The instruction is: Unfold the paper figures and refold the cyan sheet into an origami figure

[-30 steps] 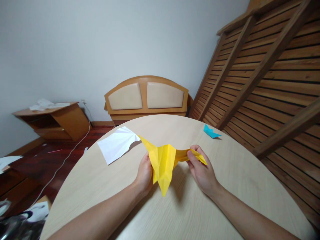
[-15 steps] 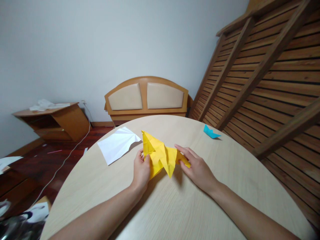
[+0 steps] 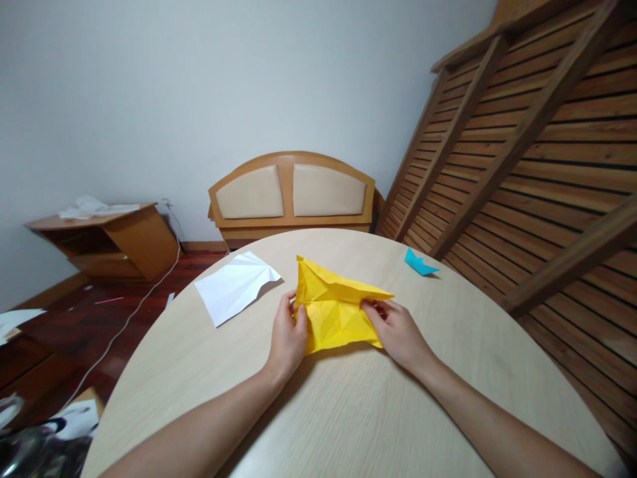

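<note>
A creased sheet of yellow paper [image 3: 338,315] is spread between my hands, just above the table. Its upper part is still folded over along a slanting edge, and crease lines cross its middle. My left hand [image 3: 290,335] grips the left edge with the thumb on the near face. On the other side, my right hand [image 3: 398,328] pinches the right edge, its fingertips partly hidden by the paper. A white creased sheet of paper [image 3: 233,289] lies to the left of my left hand.
The round wooden table [image 3: 318,418] fills the foreground. Toward its right rear edge sits a small blue paper boat [image 3: 421,263]. Behind the table stands a padded headboard [image 3: 328,191]; slatted wooden panels [image 3: 497,172] lean at the right, and a low cabinet [image 3: 129,242] is at the left.
The yellow paper has opened from a crumpled, pointed folded shape into a wider, flatter sheet. My left hand has shifted slightly right, and my right hand now pinches the sheet's right edge.
</note>
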The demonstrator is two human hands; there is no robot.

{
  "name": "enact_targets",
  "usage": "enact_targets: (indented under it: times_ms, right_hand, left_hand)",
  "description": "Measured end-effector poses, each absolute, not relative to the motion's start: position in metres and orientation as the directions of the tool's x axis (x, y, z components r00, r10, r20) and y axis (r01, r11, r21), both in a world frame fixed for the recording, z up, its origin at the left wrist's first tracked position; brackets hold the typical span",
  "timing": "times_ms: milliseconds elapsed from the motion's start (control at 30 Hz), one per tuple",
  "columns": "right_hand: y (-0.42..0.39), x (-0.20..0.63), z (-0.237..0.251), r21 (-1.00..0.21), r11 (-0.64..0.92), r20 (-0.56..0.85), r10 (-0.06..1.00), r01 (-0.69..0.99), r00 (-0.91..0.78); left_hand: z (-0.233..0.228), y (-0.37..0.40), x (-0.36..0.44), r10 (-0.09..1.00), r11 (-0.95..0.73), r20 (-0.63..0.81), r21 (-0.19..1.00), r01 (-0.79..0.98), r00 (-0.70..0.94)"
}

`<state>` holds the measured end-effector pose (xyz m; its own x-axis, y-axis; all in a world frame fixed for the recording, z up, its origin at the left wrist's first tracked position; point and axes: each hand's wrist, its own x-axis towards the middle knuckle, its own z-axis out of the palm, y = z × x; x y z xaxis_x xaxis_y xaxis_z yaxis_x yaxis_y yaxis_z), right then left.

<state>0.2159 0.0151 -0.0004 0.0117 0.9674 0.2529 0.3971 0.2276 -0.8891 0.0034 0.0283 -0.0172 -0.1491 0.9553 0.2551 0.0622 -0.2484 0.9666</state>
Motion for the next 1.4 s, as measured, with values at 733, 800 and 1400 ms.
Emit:
enact_targets:
  times_ms: [733,800,1400]
  right_hand:
    - [0.021,0.223,-0.014,-0.903,0.123,0.153,0.987,0.413,0.040]
    - [0.029,0.230,-0.017,-0.931,0.142,0.179,0.980,0.336,0.082]
    - [0.033,0.247,-0.011,-0.734,0.242,0.243,0.966,0.634,-0.087]
  left_hand:
    - [-0.004,0.012,0.008,0.957,-0.289,0.289,0.944,0.159,0.021]
    - [-0.002,0.015,0.006,0.961,-0.272,0.277,0.952,0.142,-0.014]
    - [-0.015,0.062,-0.021,0.978,-0.140,0.154,0.985,0.103,-0.143]
